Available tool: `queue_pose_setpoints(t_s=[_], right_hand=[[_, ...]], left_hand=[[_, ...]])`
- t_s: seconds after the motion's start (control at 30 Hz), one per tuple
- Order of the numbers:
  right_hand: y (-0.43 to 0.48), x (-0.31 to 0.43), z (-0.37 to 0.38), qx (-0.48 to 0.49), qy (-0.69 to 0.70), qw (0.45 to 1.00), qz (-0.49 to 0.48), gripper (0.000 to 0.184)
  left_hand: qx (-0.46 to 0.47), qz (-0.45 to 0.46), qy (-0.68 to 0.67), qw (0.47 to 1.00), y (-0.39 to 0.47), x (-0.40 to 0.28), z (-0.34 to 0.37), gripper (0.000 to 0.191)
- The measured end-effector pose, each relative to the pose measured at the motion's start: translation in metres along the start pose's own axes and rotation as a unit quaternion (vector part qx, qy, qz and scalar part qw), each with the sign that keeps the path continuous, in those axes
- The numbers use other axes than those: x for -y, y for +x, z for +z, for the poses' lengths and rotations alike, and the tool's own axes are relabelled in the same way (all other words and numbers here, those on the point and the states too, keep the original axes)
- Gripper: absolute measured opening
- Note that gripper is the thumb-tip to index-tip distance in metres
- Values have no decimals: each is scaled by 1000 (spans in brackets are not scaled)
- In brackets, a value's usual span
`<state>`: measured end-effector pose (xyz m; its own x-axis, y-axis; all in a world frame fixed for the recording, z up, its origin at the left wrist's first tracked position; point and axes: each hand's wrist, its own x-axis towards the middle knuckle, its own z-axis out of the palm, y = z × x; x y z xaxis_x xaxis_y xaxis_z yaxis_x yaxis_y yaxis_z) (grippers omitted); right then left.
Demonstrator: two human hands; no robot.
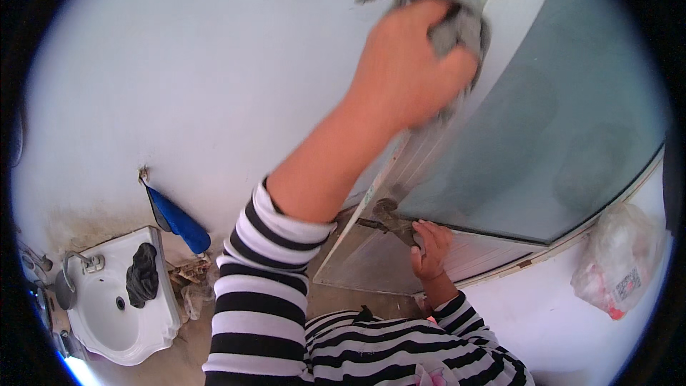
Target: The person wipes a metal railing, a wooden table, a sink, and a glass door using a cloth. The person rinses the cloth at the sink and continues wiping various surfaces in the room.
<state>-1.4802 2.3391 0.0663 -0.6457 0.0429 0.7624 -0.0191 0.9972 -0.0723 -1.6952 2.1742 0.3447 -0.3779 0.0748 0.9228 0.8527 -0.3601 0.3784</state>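
Observation:
My left hand (410, 64) is raised high, gripping a bunched grey cloth (455, 32). The cloth is blurred and lies against the white frame of a door (522, 5), near its upper edge. A large pane of frosted glass (482, 161) fills much of the door. Lower down, my right hand (433, 246) has its fingers and thumb around the end of a dark, worn door handle (396, 222). Below the pane is a pale lower door panel (364, 260).
A white washbasin (107, 327) with a tap (88, 262) stands at lower left, a dark cloth (142, 275) on its rim. A blue cloth (179, 220) hangs from a wall hook (143, 172). At right hangs a stuffed plastic bag (616, 257). A pale wall (203, 80) runs alongside.

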Motion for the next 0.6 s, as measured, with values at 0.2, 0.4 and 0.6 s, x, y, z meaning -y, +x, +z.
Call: queue_pose_setpoints(t_s=[0.2,0.4,0.6], right_hand=[[3,0,2,-5,-2,1000,18,41],[4,1,6,-39,6,999,-3,41],[1,4,-2,-17,30,999,22,40]], left_hand=[[172,-151,-18,973,-7,18,-15,47],[189,-386,-87,899,-112,47,-26,37],[23,-216,-48,975,-40,16,-4,36]])
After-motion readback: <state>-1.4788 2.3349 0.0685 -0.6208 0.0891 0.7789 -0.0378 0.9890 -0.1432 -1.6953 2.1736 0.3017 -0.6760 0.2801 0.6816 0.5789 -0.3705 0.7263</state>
